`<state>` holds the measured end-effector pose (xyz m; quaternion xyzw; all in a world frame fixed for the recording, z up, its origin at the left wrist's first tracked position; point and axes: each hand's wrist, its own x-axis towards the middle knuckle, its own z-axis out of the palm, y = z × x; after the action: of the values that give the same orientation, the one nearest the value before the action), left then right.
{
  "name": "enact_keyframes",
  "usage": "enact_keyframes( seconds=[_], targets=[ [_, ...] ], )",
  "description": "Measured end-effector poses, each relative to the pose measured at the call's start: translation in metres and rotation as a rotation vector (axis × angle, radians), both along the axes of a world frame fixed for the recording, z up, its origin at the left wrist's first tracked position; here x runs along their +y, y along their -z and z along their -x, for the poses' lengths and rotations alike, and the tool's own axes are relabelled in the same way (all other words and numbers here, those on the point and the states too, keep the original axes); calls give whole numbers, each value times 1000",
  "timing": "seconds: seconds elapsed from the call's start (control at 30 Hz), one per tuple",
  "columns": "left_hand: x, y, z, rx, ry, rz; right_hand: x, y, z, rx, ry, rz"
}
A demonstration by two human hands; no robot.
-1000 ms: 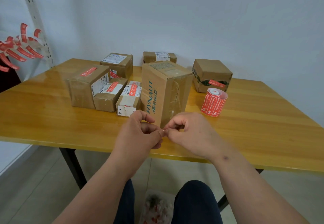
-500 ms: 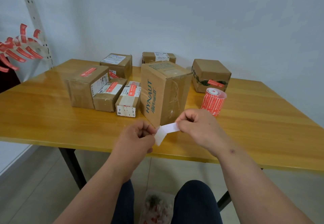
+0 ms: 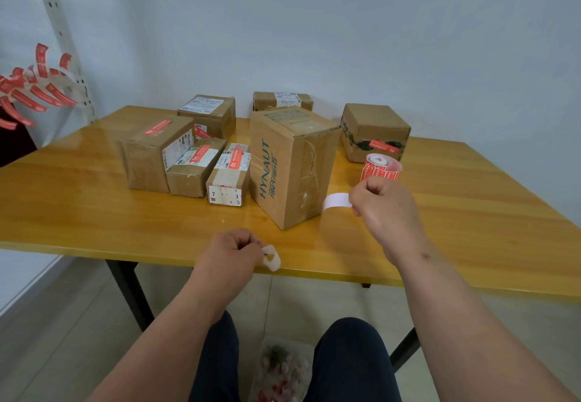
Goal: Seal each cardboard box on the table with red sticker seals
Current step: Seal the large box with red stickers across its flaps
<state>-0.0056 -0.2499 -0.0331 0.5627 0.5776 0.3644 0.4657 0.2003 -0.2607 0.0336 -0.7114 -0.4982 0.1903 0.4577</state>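
The right hand pinches a sticker seal by one end, its pale side showing, just beside the tall box at that box's 3 o'clock. The left hand pinches a curled white backing strip over the table's near edge, at the tall box's 6 o'clock. Bare tabletop spreads between hands and boxes. Seven cardboard boxes stand on the table; one sticker roll sits at 1 o'clock from the right hand.

"HYNAUT" is showing in teal letters down the tall box, centre frame; "7" is showing on the small box's white end label.
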Motion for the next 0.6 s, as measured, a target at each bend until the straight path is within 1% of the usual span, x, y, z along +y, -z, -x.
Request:
enact_keyframes(
  seconds=[0.1, 0.17, 0.3, 0.37, 0.43, 0.5, 0.6],
  targets=[
    [-6, 0, -3, 178, 220, 15, -3, 0, 6, -30, -106, 6],
    [-8, -2, -4, 299, 329, 4, -5, -1, 11, -47, -178, 12],
    [-8, 2, -6, 442, 501, 37, -6, 0, 18, -56, -269, 10],
    [-6, 13, -9, 518, 584, 75, -5, 2, 20, -58, -301, 6],
    [-4, 32, -12, 545, 622, 124, -5, 4, 21, -65, -335, 6],
    [-2, 52, -14, 546, 617, 191, -5, 7, 21, -63, -394, 36],
    [-1, 77, -16, 454, 542, 321, -6, 10, 15, -70, -514, 145]
  ],
)
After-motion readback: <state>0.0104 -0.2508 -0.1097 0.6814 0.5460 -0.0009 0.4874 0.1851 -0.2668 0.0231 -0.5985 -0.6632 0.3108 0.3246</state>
